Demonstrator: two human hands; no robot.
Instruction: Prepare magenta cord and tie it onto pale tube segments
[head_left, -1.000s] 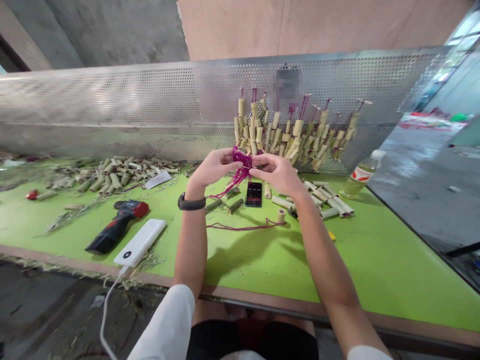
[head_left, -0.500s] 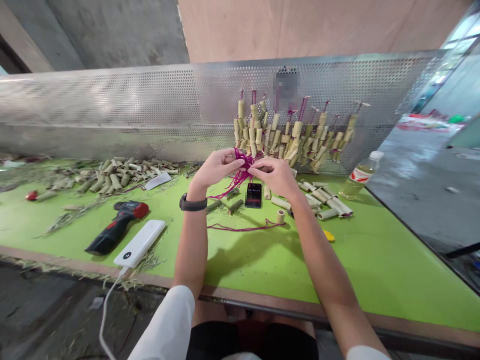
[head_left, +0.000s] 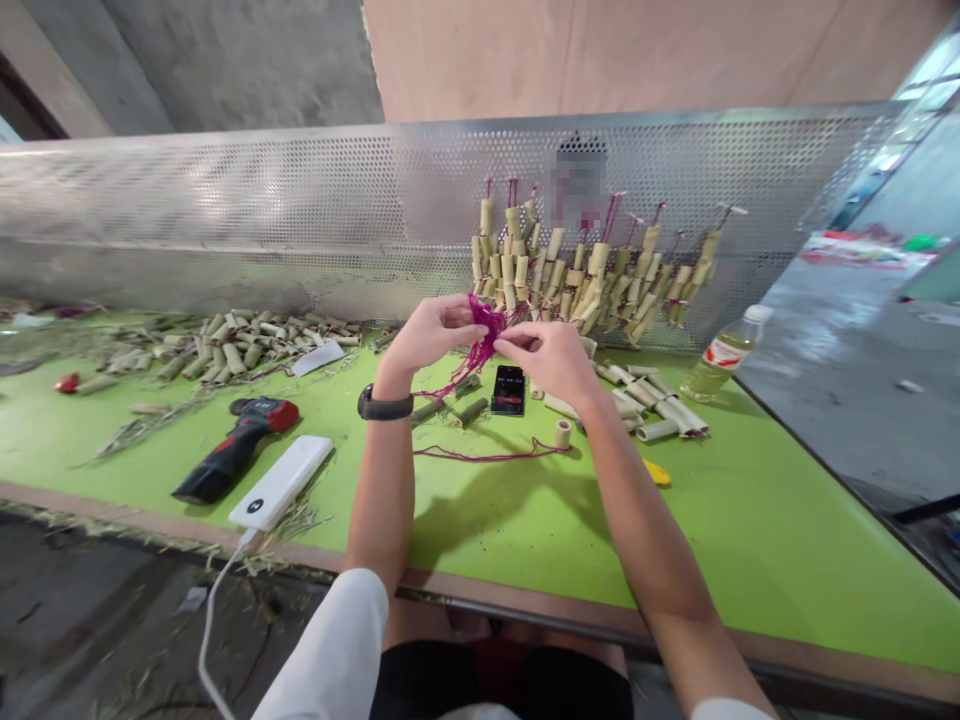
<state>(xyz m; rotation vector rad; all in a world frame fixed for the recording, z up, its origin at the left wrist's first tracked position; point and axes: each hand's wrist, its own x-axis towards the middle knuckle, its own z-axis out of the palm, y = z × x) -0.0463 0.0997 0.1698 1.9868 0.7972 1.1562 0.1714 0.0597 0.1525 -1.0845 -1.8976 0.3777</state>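
Magenta string (head_left: 484,335) pinched in the grip of left hand (head_left: 427,335) and right hand (head_left: 551,358), partly hidden.

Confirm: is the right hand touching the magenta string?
Touching. The head view shows the right hand pinching the string at its fingertips, no gap; the left hand grips the same tangle from the other side.

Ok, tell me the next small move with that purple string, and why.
Probably draw one strand out with the right hand while the left hand pinches the rest. Both hands grip the string as a tangled bunch above the table, with loose ends hanging below, so it looks unsorted.
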